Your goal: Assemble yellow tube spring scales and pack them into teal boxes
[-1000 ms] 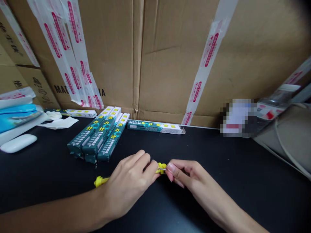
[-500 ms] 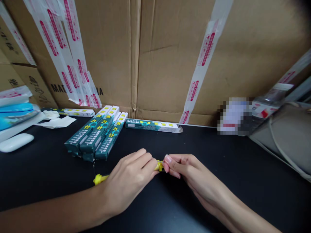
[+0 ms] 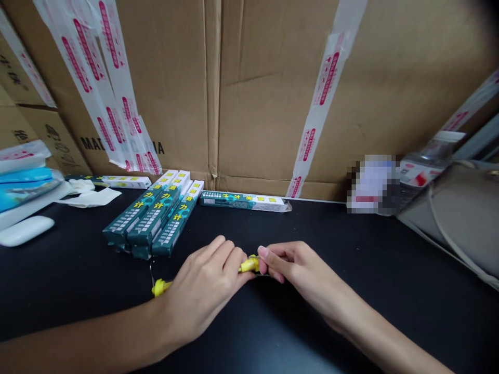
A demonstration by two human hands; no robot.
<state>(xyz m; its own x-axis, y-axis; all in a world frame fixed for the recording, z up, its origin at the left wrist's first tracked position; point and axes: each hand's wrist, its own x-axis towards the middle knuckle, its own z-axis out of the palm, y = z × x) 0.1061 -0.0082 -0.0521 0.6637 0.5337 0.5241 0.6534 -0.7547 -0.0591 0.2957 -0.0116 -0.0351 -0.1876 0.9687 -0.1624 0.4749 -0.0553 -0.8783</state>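
A long yellow tool (image 3: 248, 265) lies across the black table (image 3: 351, 270). My left hand (image 3: 206, 288) is wrapped over its middle, so only its two ends show: one by my wrist, where a thin metal hook pokes out, and one by my fingertips. My right hand (image 3: 286, 262) pinches the right end of the tool with closed fingers. Both hands meet just in front of a stack of green and white boxes (image 3: 156, 215). What sits between my right fingertips is too small to make out.
A single green and white box (image 3: 245, 201) lies against the big taped cardboard carton (image 3: 265, 93). At the left are a white mouse (image 3: 25, 230), blue packets (image 3: 23, 182) and white paper scraps (image 3: 91, 197). A grey bag with a cord (image 3: 456, 218) fills the right side.
My right hand has moved left and closed onto the yellow tool's end. The left hand has kept its grip and shifted slightly with the tool.
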